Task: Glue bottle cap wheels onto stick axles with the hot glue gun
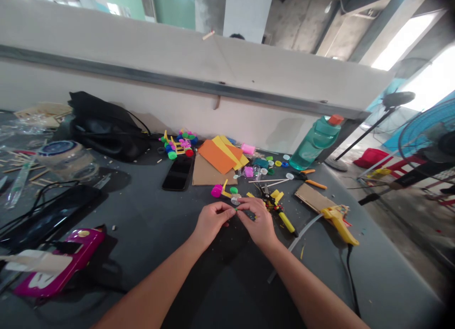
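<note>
My left hand (214,222) and my right hand (256,221) meet over the middle of the dark table, fingertips pinched together. A tiny green piece (236,209) shows between them; its kind is too small to make out. Just beyond the fingers lies a small craft assembly with a magenta cap (216,191), a yellow stick (225,187), a green cap (233,190) and a clear whitish cap (235,200). Pliers with yellow-and-black handles (287,223) lie right of my right hand, among yellow scraps (276,196).
A yellow glue gun (339,223) with a glue stick and cord lies right, near orange-handled pliers (315,183) and a teal bottle (315,144). Behind are coloured sheets (218,156), a phone (178,173) and finished-looking cap models (177,146). A magenta power strip (78,253) sits left.
</note>
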Motion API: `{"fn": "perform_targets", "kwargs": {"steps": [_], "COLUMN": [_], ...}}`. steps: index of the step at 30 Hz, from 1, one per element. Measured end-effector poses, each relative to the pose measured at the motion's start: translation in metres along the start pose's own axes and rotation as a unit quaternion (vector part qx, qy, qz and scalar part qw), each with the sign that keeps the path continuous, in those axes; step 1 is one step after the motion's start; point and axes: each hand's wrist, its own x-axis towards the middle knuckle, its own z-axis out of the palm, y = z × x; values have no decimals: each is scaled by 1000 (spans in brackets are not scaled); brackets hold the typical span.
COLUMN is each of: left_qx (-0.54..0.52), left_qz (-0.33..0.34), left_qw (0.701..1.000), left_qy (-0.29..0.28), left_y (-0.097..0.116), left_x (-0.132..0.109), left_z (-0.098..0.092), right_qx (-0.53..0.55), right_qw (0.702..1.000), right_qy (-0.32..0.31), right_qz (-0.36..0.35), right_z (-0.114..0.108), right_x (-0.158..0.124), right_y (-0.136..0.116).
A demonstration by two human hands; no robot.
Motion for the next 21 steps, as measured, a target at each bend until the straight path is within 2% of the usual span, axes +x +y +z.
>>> {"fn": "perform_targets", "kwargs": {"steps": [21], "left_qx": [38], "left_qz": [7], "left_qw": [999], "left_qy": [-3], "left_y": [2], "left_x": [0], "left_z": [2], "right_qx": [14], "right_qw": [1000], "right_qy": [4], "right_qz": [21], "right_z": [0], "right_x": [0], "right_y": [-1]}}
